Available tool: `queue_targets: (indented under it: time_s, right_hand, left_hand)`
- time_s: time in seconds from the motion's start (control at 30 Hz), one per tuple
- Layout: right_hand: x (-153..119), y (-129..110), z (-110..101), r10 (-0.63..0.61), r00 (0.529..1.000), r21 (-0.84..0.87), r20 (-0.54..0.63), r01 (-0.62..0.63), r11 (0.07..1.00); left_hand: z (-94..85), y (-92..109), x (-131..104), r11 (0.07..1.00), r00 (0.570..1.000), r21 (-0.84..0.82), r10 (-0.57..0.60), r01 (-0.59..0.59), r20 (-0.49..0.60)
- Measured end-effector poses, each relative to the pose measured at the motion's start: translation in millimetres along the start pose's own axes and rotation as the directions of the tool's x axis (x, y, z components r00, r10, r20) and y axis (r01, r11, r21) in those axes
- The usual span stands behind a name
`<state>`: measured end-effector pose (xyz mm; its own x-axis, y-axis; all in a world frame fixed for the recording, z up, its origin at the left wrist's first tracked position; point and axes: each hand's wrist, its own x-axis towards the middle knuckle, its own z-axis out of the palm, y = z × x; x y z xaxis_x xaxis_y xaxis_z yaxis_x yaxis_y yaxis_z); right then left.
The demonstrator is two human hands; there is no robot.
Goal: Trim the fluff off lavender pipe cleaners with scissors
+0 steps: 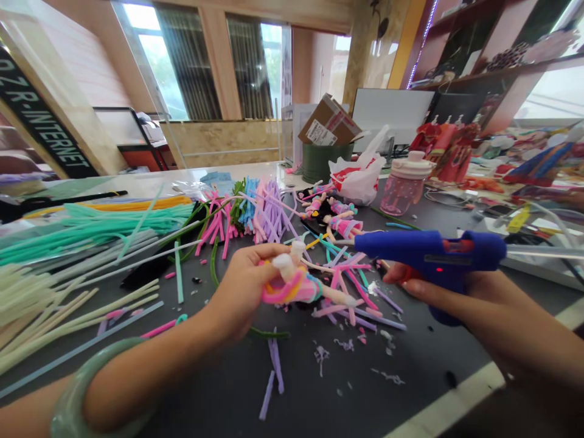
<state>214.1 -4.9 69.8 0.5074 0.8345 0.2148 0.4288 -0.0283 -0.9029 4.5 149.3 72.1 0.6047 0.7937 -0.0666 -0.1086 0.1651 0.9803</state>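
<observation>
In my left hand (pixel 244 286) is a small pipe-cleaner doll (pixel 296 286) in pink, yellow and teal, with white rounded ends upward and a pale part pointing right. My fingers are closed on its left side. A blue glue gun (pixel 429 250) is gripped in my right hand (pixel 438 295), its nozzle pointing left, above and to the right of the doll, apart from it. A small red light glows on its side. Behind the doll lie other finished-looking dolls (pixel 345 227) in pink. Cut pieces of pink and purple pipe cleaner (pixel 365 319) lie beneath the gun.
Teal pipe cleaners (pixel 114 219) and cream ones (pixel 27 298) cover the left. Pink and purple bundles (pixel 274 213) stand at centre back. Beyond are a pink bottle (pixel 404 185), a white plastic bag (pixel 360 176) and a green bin (pixel 323 162) holding a cardboard box (pixel 331 121).
</observation>
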Motion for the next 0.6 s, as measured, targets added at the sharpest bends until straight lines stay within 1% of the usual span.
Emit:
queue_targets:
  time_s: [0.07, 0.13, 0.2, 0.27, 0.4, 0.53, 0.6]
  right_hand:
    - [2.3, -8.3, 3.6, -0.047, 0.998, 0.033, -0.051, 0.049, 0.998]
    - [4.3, -15.6, 7.7, -0.098, 0.992, 0.049, -0.076, 0.102, 0.994]
    - [5.1, -20.4, 12.5, -0.145, 0.987, 0.051, -0.071, 0.149, 0.988]
    - [4.3, -21.8, 17.2, -0.158, 0.987, 0.055, -0.033, 0.159, 0.986]
    - [1.0, -12.5, 20.7, -0.130, 0.991, 0.027, 0.020, 0.129, 0.991]
    - [2.8, 4.8, 15.5, -0.163, 0.982, -0.107, 0.096, 0.173, 0.979]
    - [4.4, 10.9, 13.3, -0.162, 0.980, -0.129, 0.119, 0.177, 0.976]
  left_hand:
    - [-4.5, 8.2, 3.4, 1.000, 1.000, 0.005, 0.015, -0.015, 0.023]
    - [-8.4, 16.1, 5.6, 1.000, 0.998, 0.001, 0.013, -0.013, 0.063]
    - [-11.0, 22.4, 6.3, 1.000, 0.993, 0.014, -0.017, 0.015, 0.114]
    - [-12.0, 25.9, 5.8, 0.998, 0.983, 0.029, -0.065, 0.061, 0.170]
    - [-11.8, 24.0, 4.5, 0.991, 0.959, 0.029, -0.136, 0.133, 0.250]
    - [-12.4, 17.3, 6.1, 0.986, 0.944, 0.000, -0.159, 0.166, 0.290]
    - [-13.2, 14.7, 7.3, 0.986, 0.943, -0.006, -0.158, 0.167, 0.294]
